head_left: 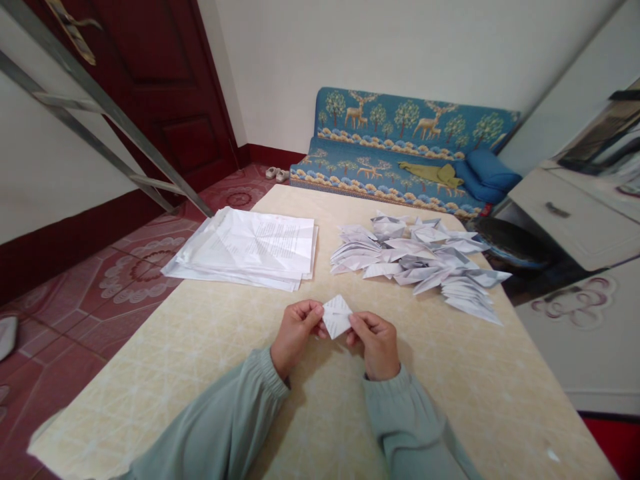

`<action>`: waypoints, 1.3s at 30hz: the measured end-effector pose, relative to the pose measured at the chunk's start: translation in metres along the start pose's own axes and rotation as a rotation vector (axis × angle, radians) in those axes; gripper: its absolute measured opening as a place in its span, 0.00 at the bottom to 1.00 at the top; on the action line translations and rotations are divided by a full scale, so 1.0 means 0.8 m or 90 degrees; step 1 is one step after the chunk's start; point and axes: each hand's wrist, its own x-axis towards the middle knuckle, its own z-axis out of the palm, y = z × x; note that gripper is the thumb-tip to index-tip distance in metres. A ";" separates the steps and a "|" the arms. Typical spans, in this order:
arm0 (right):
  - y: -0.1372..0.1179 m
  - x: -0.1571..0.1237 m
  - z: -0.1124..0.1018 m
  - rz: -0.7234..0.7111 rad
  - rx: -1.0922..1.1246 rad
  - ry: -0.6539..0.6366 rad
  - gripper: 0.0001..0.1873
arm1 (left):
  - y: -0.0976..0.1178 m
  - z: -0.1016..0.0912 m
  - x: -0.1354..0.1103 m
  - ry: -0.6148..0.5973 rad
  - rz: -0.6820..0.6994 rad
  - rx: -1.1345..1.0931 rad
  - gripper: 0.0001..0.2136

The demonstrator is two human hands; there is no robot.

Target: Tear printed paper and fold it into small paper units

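Over the middle of a cream patterned table [200,360], both hands pinch a small folded white paper [337,316], diamond-shaped. My left hand [295,335] grips its left corner with thumb and fingers closed. My right hand [376,341] grips its right lower edge the same way. Both wear pale green sleeves. A stack of flat printed sheets [247,250] lies beyond my left hand. Beyond my right hand sits a heap of several folded paper pieces [420,261].
A blue sofa with a deer pattern [400,153] stands past the table's far edge. A metal ladder [100,113] leans at the left by a dark red door [165,87]. White cabinet with drawer [575,213] stands at the right. Red tiled floor [75,313] lies left.
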 end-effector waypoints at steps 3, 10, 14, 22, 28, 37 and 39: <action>-0.005 -0.004 0.002 -0.072 -0.081 0.052 0.11 | 0.002 0.003 0.000 -0.025 -0.011 0.011 0.17; -0.004 -0.004 -0.002 -0.211 -0.218 0.053 0.08 | 0.003 0.003 -0.002 -0.110 -0.025 0.115 0.18; -0.001 -0.003 0.002 -0.105 -0.141 0.013 0.11 | 0.004 0.002 -0.005 -0.190 -0.021 0.146 0.20; -0.013 0.005 -0.016 -0.198 -0.340 -0.100 0.14 | 0.003 0.005 -0.014 -0.260 0.125 0.414 0.17; -0.016 0.023 -0.048 -0.168 -0.583 -0.176 0.18 | 0.003 0.005 -0.014 -0.156 0.353 0.574 0.08; -0.004 0.030 -0.043 -0.197 -0.628 -0.038 0.06 | -0.002 0.022 -0.027 -0.343 0.408 0.683 0.09; -0.013 0.030 -0.039 -0.230 -0.559 0.005 0.04 | 0.001 0.027 -0.033 -0.331 0.422 0.722 0.10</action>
